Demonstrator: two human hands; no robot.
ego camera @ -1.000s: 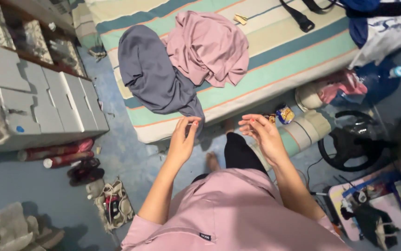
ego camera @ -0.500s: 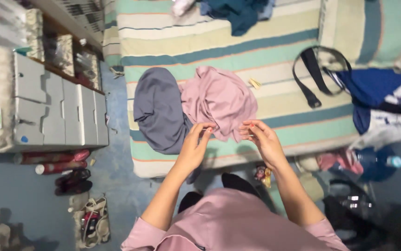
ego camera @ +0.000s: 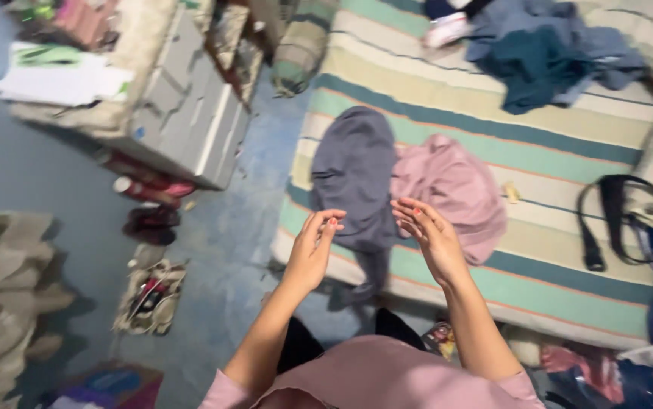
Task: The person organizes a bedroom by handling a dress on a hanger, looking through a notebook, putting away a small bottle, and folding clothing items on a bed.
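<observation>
Over the striped bed [ego camera: 448,295] edge, I see my left hand [ego camera: 313,254] and right hand [ego camera: 429,236] raised apart, fingers loosely spread and empty, grey cloth [ego camera: 353,178] just beyond them on the bed, touching pink cloth [ego camera: 455,189], black strap [ego camera: 607,220] farther right.

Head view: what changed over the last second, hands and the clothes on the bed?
The view swung left and tilted. Both hands, left hand and right hand, stayed raised, empty, holding nothing. The grey garment and pink garment lie unmoved on the striped mattress.
</observation>
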